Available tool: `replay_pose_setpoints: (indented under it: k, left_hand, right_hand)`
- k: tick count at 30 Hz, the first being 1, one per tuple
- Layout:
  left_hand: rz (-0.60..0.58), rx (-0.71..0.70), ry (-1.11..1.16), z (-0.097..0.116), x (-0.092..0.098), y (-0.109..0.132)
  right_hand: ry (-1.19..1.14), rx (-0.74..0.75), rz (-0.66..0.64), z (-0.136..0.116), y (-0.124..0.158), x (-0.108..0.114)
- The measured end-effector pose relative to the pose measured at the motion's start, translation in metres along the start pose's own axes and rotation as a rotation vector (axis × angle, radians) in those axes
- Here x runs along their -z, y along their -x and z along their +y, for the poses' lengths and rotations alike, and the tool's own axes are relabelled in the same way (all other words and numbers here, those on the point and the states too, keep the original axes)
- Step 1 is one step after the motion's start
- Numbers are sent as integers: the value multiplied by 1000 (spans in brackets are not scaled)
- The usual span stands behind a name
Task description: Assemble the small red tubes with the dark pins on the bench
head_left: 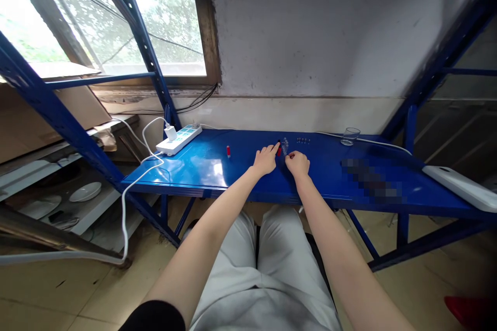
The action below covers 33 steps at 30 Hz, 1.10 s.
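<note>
My left hand [266, 160] lies over the blue tabletop with its fingers stretched out, and the fingertips touch a small red object with a dark end [279, 149]. Just to the right of that is a small cluster of clear pieces [285, 145]. My right hand [298, 164] rests close in front of this cluster, its fingers curled in a pinch; what is between them is too small to make out. Behind it stand several tiny pins or screws in rows [303, 140]. A small red and white cylinder [228, 151] stands apart to the left.
On the blue table [186, 176], a white power strip [180, 139] with a plugged-in cable sits at the left. A clear glass [350, 136] stands at the back right, near a pixelated dark item [370, 181]. A white flat object [462, 186] lies at the right end.
</note>
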<state>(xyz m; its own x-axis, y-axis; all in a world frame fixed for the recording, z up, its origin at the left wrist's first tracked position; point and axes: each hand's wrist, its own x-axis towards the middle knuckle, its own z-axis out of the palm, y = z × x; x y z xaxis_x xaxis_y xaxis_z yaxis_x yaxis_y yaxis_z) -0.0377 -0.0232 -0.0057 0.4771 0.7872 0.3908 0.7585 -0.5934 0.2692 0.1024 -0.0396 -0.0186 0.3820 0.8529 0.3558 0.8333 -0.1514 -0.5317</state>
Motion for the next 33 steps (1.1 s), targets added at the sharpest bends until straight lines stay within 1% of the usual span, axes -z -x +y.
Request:
replay_pose_setpoints:
  k: [2, 4, 6, 9, 13, 16, 19, 26, 29, 33]
  left_hand:
    - [-51, 25, -57, 1, -3, -4]
    - [-76, 32, -97, 2, -4, -7]
    - [-33, 20, -112, 4, -3, -8]
    - [81, 20, -95, 9, -1, -10]
    - [152, 81, -34, 13, 1, -12]
    - [196, 146, 45, 8, 3, -9]
    - [254, 213, 172, 1, 5, -1]
    - [455, 334, 657, -9, 4, 20]
    - [514, 345, 726, -12, 6, 24]
    - [511, 311, 701, -12, 8, 26]
  right_hand:
    - [26, 3, -16, -1, 0, 0]
    - [47, -2, -31, -2, 0, 1]
    - [61, -3, -39, -3, 1, 1]
    - [82, 12, -42, -3, 0, 1]
    - [111, 21, -42, -2, -1, -1]
    - [107, 28, -51, -1, -3, -3]
    - [103, 32, -53, 0, -5, -6]
    - [100, 20, -69, 0, -12, -11]
    - [106, 22, -91, 1, -14, -12]
    - [87, 6, -93, 2, -16, -14]
